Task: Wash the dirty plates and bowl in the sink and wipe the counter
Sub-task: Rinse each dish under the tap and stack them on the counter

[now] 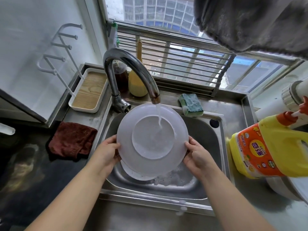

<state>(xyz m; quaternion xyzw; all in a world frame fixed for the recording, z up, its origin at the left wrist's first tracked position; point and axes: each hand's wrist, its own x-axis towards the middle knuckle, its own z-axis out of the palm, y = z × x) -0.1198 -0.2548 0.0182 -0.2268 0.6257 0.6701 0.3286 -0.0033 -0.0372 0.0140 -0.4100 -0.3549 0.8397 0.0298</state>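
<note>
A translucent white plastic bowl (152, 139) is held upside down over the steel sink (216, 144), its base facing me. Water runs from the curved tap (131, 70) onto the bowl's base. My left hand (106, 152) grips the bowl's left rim and my right hand (195, 155) grips its right rim. Under the bowl a white plate (135, 174) lies in the sink, mostly hidden, with foamy water beside it. A green and yellow sponge (191, 105) covered in suds rests on the sink's back ledge.
A dark red cloth (71, 140) lies on the counter left of the sink. A white tray with a wooden base (88, 90) stands at back left. A yellow detergent jug (266, 147) stands at right. Bottles (136, 80) sit behind the tap. A grey towel (250, 22) hangs above.
</note>
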